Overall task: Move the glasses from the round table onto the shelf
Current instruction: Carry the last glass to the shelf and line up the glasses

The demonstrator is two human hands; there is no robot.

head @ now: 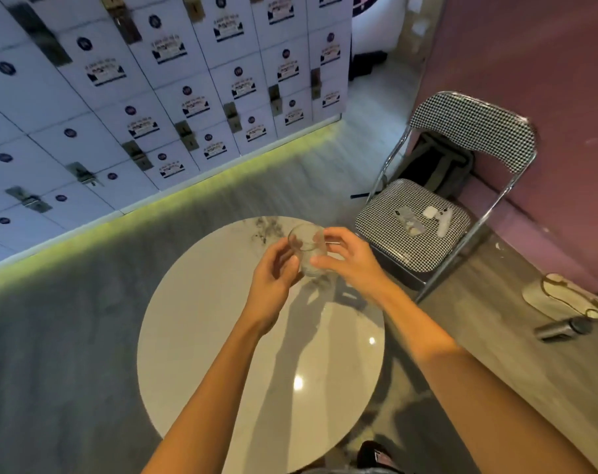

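Both hands meet over the far part of the round worktop, a smooth, glossy pale disc with grey marbling near its far edge. Between them sits a clear, cylindrical glass, tilted with its rim toward the camera; whether it touches the worktop cannot be told. The left hand has its grip closed on the glass's left side, the right hand clamps the right side. A houndstooth-patterned folding chair with chrome tubing stands just beside.
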